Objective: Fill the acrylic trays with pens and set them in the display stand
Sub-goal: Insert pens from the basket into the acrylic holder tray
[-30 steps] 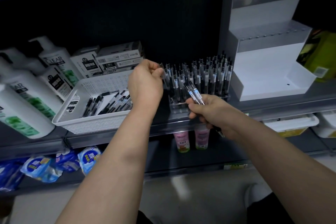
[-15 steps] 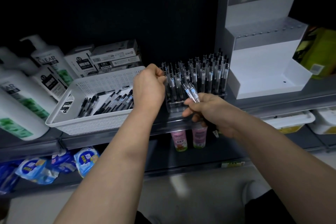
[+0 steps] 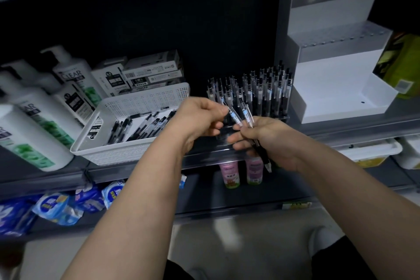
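Observation:
A clear acrylic tray stands on the shelf, packed with several upright black pens. My right hand grips a small bunch of pens just in front of the tray, tips pointing down past my wrist. My left hand pinches the top of one pen in that bunch. A white perforated basket to the left holds several loose pens. The white stepped display stand sits at the right with nothing on its steps.
Large white shampoo bottles stand at the far left, with pen boxes behind the basket. A green package sits right of the stand. Two small pink bottles and blue packets lie on the lower shelf.
My left hand came away from the tray's left side and moved right to pinch a pen in the bunch held by my right hand. The right hand stayed roughly in place.

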